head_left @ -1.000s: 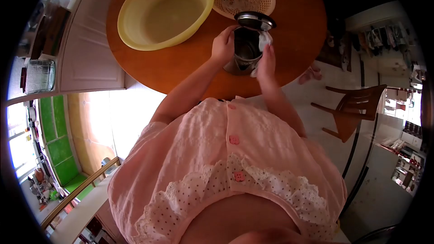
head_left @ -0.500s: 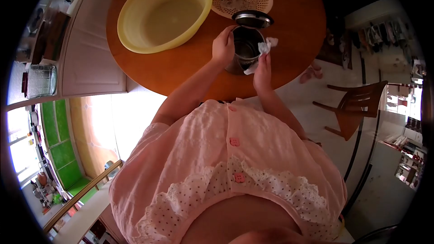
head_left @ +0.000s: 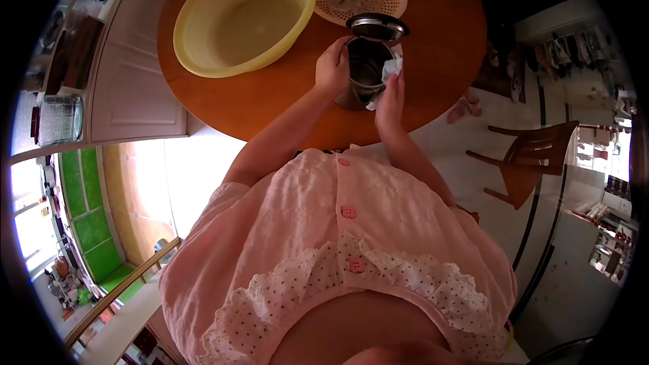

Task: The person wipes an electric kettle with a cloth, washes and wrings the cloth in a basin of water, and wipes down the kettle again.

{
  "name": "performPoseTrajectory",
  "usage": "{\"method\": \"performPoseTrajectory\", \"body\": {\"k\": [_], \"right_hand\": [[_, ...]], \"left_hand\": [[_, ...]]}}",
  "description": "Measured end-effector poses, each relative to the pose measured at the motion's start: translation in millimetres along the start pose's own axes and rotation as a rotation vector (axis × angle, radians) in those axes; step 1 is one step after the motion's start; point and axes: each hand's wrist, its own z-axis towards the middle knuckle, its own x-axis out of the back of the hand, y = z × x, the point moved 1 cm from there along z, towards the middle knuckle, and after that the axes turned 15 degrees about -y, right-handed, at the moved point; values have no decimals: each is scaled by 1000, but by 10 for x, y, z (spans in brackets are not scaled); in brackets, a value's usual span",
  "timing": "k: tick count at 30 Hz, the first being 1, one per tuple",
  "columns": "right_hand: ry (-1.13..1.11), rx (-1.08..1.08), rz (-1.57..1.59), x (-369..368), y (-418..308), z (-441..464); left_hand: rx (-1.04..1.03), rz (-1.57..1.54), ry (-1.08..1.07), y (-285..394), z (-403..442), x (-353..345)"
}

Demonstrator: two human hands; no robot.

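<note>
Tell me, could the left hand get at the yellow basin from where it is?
Probably yes: the left hand is close to the yellow basin, with only tabletop showing between them. It is holding the kettle, though, so it would likely need to let go first.

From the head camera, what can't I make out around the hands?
Head view: outer left side of the metal container, mostly behind the left hand.
Head view: part of the white cloth, behind the right hand.
Head view: the container's inside bottom, too dark.
Head view: contents of the colander, too small to name.
Head view: far edge of the table, cut by picture's top.
</note>
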Motion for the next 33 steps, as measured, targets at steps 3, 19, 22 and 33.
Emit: {"method": "performPoseTrajectory", "body": {"k": [3, 19, 22, 33], "right_hand": [[-53, -151, -5, 88, -79, 165], [-53, -24, -294, -80, 31, -224], [-18, -14, -127, -26, 75, -152], [-185, -270, 436, 387, -312, 438]], "left_hand": [[32, 8, 0, 3, 6, -7], [14, 130, 99, 55, -12, -60], [-8, 82, 69, 54, -10, -42], [-5, 112, 73, -8, -6, -66]]}}
